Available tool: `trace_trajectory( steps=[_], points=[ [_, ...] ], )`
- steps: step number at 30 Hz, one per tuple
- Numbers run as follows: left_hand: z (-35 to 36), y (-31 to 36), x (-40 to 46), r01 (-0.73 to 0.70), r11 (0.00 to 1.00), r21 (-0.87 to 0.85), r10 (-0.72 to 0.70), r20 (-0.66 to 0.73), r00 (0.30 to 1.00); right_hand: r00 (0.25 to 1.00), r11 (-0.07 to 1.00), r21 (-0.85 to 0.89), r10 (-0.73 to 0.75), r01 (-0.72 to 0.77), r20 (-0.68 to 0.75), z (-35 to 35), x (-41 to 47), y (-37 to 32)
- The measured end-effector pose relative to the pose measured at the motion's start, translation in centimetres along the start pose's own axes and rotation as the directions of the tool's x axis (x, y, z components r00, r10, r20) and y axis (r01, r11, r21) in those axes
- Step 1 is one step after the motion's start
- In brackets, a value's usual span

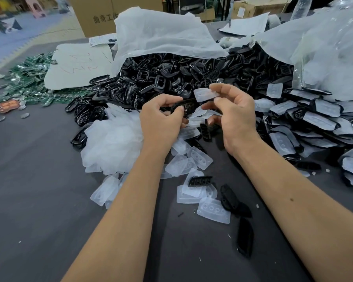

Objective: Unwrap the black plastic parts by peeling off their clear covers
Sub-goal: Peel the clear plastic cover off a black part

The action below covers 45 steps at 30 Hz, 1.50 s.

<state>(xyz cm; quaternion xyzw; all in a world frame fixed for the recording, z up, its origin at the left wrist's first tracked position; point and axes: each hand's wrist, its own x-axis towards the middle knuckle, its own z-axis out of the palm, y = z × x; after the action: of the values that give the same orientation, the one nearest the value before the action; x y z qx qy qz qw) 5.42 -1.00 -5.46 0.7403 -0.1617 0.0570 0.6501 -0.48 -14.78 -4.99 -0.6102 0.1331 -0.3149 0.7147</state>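
Over the dark grey worktop (39, 200), the left hand (161, 119) pinches a small black moulded plastic part (181, 106) between thumb and curled fingers, its grip clamped on the part's near end. Just to the right and slightly higher, the right hand (234, 112) holds a clear, frosted plastic cover (205, 94) between thumb and forefinger; its grip is clamped on the cover, which sits apart from the black part, above it. Below the hands lies a loose heap of peeled clear covers (114, 143), with more scattered towards the near edge among a few bare black pieces (228, 197). To the right, a pile of still-covered black parts (318, 119) spreads across the worktop. Behind the hands, a large mound of glossy black frames (171, 74) spills from a white translucent plastic bag (161, 35).
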Motion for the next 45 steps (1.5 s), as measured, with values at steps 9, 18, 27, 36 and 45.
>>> trace_trajectory(
  steps=[9,18,27,36,45],
  points=[
    [0.1,0.0,0.0,-0.030,0.999,-0.031,0.030,0.016,0.999,0.997,0.998,-0.030,-0.059,0.058,-0.056,-0.4,0.0,-0.2],
    [0.1,-0.1,0.2,-0.009,0.992,-0.125,0.011,0.010,1.000,0.982,0.965,-0.193,-0.157,0.176,0.109,-0.1,-0.1,0.4],
    [0.2,-0.3,0.3,-0.004,0.994,-0.111,0.012,0.072,0.997,0.974,0.945,-0.251,-0.181,0.210,0.134,-0.1,0.1,0.9],
    [0.1,-0.5,0.2,0.028,0.995,-0.097,-0.011,0.170,0.985,0.979,0.929,-0.311,-0.178,0.201,0.102,-0.5,0.6,0.9],
    [0.0,-0.3,0.0,0.018,0.991,-0.130,0.016,0.262,0.965,0.987,0.931,-0.332,-0.122,0.150,0.106,-0.8,0.9,1.1]
  ],
)
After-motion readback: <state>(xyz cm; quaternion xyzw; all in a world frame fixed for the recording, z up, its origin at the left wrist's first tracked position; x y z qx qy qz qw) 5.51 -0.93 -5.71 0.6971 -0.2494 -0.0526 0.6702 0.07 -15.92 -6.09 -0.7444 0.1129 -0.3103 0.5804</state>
